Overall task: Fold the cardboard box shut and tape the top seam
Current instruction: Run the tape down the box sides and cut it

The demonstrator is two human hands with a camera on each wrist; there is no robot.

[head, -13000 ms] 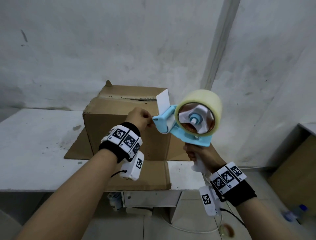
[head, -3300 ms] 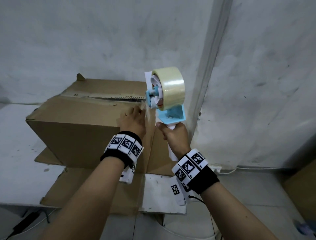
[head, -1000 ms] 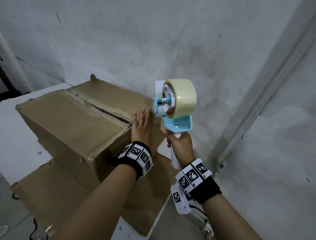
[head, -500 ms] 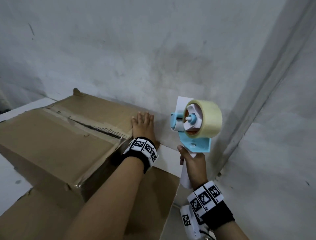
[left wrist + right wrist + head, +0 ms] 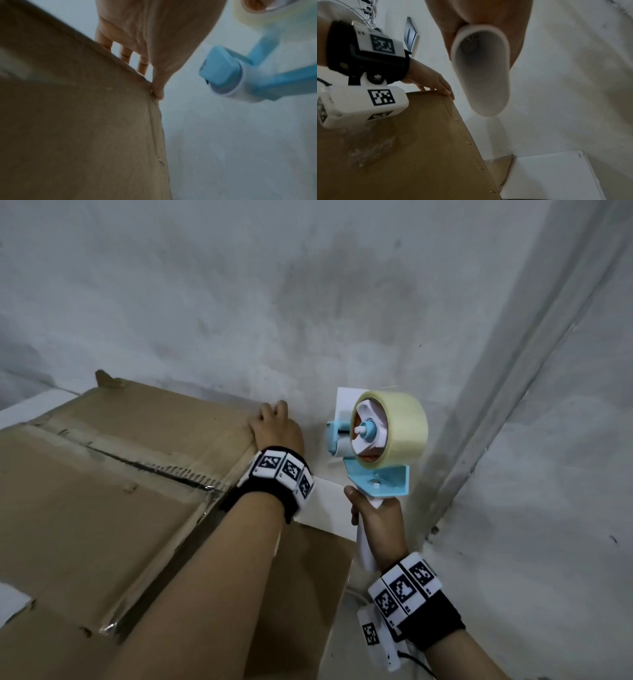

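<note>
A brown cardboard box (image 5: 113,508) stands with its top flaps folded down and a dark ragged seam (image 5: 154,469) running across the top. My left hand (image 5: 274,426) lies flat on the box's far right top corner, fingers over the edge (image 5: 126,54), thumb at the corner (image 5: 440,88). To its right my right hand (image 5: 376,518) grips the white handle (image 5: 481,75) of a blue tape dispenser (image 5: 376,450) carrying a clear tape roll (image 5: 400,433). The dispenser is held upright in the air, clear of the box.
A grey plaster wall (image 5: 308,302) rises right behind the box, with a corner strip (image 5: 513,388) at the right. The box sits on flattened cardboard (image 5: 308,594) over a white table (image 5: 547,175). Staples (image 5: 468,143) line the box's side edge.
My left hand slid along the top toward the far right corner of the box. The dispenser moved right and away from the box, and my view came closer.
</note>
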